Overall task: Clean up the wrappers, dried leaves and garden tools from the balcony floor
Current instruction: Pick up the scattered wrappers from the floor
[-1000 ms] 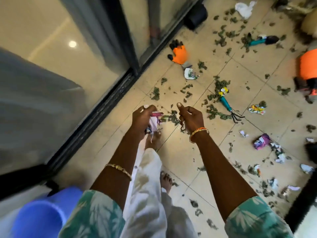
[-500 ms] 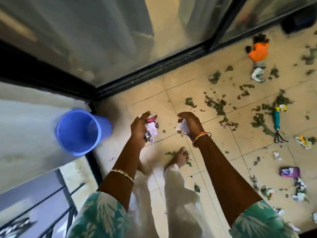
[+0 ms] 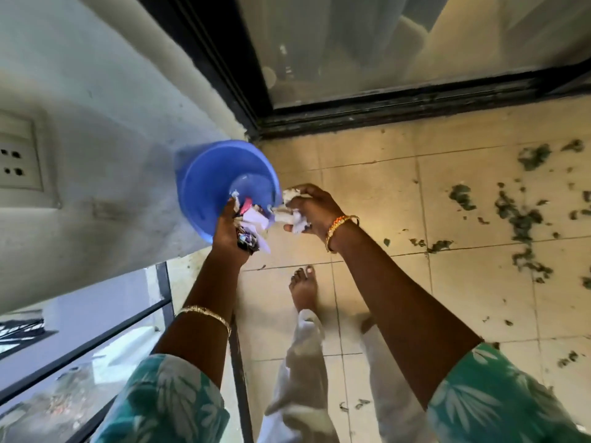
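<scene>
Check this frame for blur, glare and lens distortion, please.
Head view: wide-angle bending curves the door frame and wall; glass door shows hazy reflections; mild motion blur softens the wrappers in the left hand and the dried leaves; daylight is even.

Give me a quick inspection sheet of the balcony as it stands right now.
Surface: tiled floor, beige, littered on its right side.
Job's things: blue bucket in the corner by the wall; wrappers bunched in the left hand; crumpled white wrappers in the right hand.
Clutter: dried leaves scattered at right.
Grippers: both hands grip wrappers at the bucket's rim.
Cables: nothing seen.
Surroundings: sliding glass door, wall socket, railing.
</scene>
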Available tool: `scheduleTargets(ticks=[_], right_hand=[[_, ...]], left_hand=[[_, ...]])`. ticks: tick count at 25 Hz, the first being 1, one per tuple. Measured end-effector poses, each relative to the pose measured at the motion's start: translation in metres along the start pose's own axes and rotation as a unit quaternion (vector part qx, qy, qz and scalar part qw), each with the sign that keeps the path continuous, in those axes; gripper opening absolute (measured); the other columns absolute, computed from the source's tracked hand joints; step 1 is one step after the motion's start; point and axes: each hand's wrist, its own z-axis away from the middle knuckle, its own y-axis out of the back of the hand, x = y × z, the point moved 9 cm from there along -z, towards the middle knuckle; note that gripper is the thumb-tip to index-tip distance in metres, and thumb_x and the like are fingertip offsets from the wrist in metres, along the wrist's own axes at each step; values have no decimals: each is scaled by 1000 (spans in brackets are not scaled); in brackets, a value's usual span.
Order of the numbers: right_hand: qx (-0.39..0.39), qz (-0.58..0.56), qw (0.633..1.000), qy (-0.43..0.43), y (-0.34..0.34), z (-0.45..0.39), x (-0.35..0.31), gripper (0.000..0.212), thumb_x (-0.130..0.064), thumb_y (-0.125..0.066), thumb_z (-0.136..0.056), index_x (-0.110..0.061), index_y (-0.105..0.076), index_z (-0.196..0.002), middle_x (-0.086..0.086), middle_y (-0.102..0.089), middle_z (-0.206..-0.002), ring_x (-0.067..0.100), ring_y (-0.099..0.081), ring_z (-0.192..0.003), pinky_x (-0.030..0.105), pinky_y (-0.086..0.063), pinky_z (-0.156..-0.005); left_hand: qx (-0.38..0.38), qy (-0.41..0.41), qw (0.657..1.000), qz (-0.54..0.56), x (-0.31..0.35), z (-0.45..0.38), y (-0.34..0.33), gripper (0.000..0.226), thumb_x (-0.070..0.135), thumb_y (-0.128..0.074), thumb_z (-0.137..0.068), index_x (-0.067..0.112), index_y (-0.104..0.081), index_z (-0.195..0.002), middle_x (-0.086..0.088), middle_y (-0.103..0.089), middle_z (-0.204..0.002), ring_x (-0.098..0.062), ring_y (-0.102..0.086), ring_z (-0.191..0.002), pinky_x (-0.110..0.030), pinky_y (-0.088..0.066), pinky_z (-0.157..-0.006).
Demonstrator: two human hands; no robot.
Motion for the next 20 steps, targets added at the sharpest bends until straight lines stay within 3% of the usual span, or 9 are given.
scheduleTargets(ticks=[2,5,8,9,11,13,17,19,20], right_hand=[[12,21,1000,6,-28,-26,4,23,1,-57,-85,-20,-53,-77,1,-56,-72,15,-55,-61,27,-52,-53],[34,16,999,11,-56,-56,7,27,3,-56,-85,-20,-51,-72,3,-54,-69,15,-51,-58,21,-46,-49],[16,-12,1000,-25,-81,-79,16,14,-16,-56,-88,-20,-52,-75,8,-55,-84,21,-51,-76,29,-44,-68],[8,-19,999,-40,-86,-82,18,8,-28,-57,-85,-21,-55,-82,7,-56,-97,23,-52,-89,32,-42,-76],[8,-42,997,-66,-85,-86,25,33,-41,-55,-84,-26,-56,-112,-1,-51,-116,20,-47,-108,37,-38,-92],[4,-81,994,-71,-80,-88,30,47,-42,-45,-92,-24,-44,-135,-7,-45,-126,16,-43,-116,39,-33,-102],[-26,-115,991,-64,-79,-76,23,51,-43,-36,-96,-16,-40,-139,-3,-44,-130,20,-36,-131,36,-34,-92],[-2,-49,997,-58,-69,-73,20,50,-46,-39,-95,-16,-48,-133,1,-50,-131,21,-42,-126,39,-36,-94],[11,-19,999,-42,-65,-70,18,43,-42,-43,-95,-13,-56,-123,3,-60,-119,21,-51,-113,37,-39,-89]], left_hand=[[12,-16,999,33,20,-25,19,39,37,-56,-76,12,-64,-105,-6,-72,-83,-14,-70,-68,-29,-58,-67],[81,-63,995,-19,42,-57,57,64,43,-67,-79,9,-52,-130,-10,-58,-123,-21,-60,-106,-29,-42,-99],[162,-31,983,-75,49,-73,92,54,55,-58,-82,16,-54,-120,-10,-56,-128,-25,-56,-97,-39,-46,-90],[165,-32,983,-67,54,-71,93,58,57,-54,-85,17,-52,-128,-7,-54,-130,-25,-54,-100,-39,-46,-89],[137,-17,988,-63,55,-77,89,60,55,-47,-90,21,-44,-139,-3,-50,-130,-24,-50,-108,-33,-40,-86],[130,9,990,-57,50,-75,86,61,54,-45,-90,25,-38,-143,0,-46,-134,-23,-45,-119,-34,-35,-90],[169,-3,982,-83,54,-69,96,61,43,-48,-92,15,-37,-145,-12,-43,-144,-32,-39,-133,-39,-39,-96],[185,-15,976,-111,55,-58,93,55,32,-46,-94,-2,-41,-136,-26,-47,-135,-39,-29,-137,-43,-43,-99],[181,-29,975,-123,59,-51,86,43,26,-43,-94,-9,-51,-119,-28,-60,-112,-57,-37,-111,-38,-52,-87]])
